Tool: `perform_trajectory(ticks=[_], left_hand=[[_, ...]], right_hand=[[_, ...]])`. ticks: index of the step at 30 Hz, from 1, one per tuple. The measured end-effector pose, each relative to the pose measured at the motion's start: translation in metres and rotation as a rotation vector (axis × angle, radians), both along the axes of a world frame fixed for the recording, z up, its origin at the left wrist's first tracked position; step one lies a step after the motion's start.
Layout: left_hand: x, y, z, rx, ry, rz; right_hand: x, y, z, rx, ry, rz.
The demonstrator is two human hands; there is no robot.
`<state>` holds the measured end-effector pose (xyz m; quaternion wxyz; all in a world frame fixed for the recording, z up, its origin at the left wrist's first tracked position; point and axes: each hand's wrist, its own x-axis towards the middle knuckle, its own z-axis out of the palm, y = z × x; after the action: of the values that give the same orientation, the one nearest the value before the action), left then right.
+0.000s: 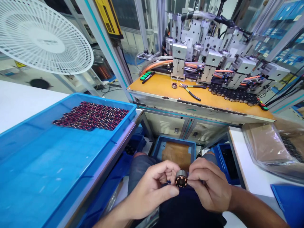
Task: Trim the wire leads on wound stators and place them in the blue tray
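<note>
A small round motor stator [181,178], metal ring with copper windings, is held low in the middle of the head view, above my lap. My left hand [152,189] pinches it from the left with thumb and curled fingers. My right hand [209,185] grips it from the right, fingers closed around its side. Both hands hold the same part between them.
A big blue tray [47,171] at left holds several dark red-topped parts [91,115]. Ahead stands an orange machine bench [166,87] with pliers [191,91], markers and rows of black parts [232,95]. A small blue bin [174,152] sits below. A white fan [42,34] is upper left; plastic bags [273,148] lie right.
</note>
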<state>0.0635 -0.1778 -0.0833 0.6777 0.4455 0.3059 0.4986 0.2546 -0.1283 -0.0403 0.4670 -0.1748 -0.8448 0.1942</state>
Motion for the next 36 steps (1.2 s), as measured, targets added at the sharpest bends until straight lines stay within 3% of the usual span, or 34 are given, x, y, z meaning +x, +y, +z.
perform_trajectory(ticks=[9, 13, 16, 21, 24, 28, 32, 36], left_hand=[[0.007, -0.001, 0.002, 0.120, -0.193, 0.095], [0.011, 0.005, 0.000, 0.201, -0.378, 0.076], [0.014, 0.009, -0.002, 0.193, -0.542, 0.053], [0.010, 0.010, -0.003, -0.096, -0.314, -0.106], [0.008, 0.006, -0.006, -0.103, -0.290, -0.195], [0.010, 0.002, -0.007, -0.010, -0.345, -0.082], [0.011, 0.001, -0.003, 0.138, -0.423, 0.066], [0.012, 0.003, -0.001, 0.182, -0.573, 0.076]], right_hand=[[0.001, -0.004, -0.003, -0.042, -0.058, -0.134], [0.003, -0.006, -0.004, -0.090, -0.055, -0.108], [0.003, -0.006, -0.001, -0.032, -0.055, -0.084], [0.002, 0.002, 0.018, 0.194, -0.149, -0.013], [0.001, 0.005, 0.025, 0.248, -0.221, 0.018], [0.002, 0.003, 0.018, 0.253, -0.225, -0.042], [0.006, 0.003, 0.010, 0.141, -0.250, -0.049], [0.008, 0.004, 0.017, 0.097, -0.243, 0.023]])
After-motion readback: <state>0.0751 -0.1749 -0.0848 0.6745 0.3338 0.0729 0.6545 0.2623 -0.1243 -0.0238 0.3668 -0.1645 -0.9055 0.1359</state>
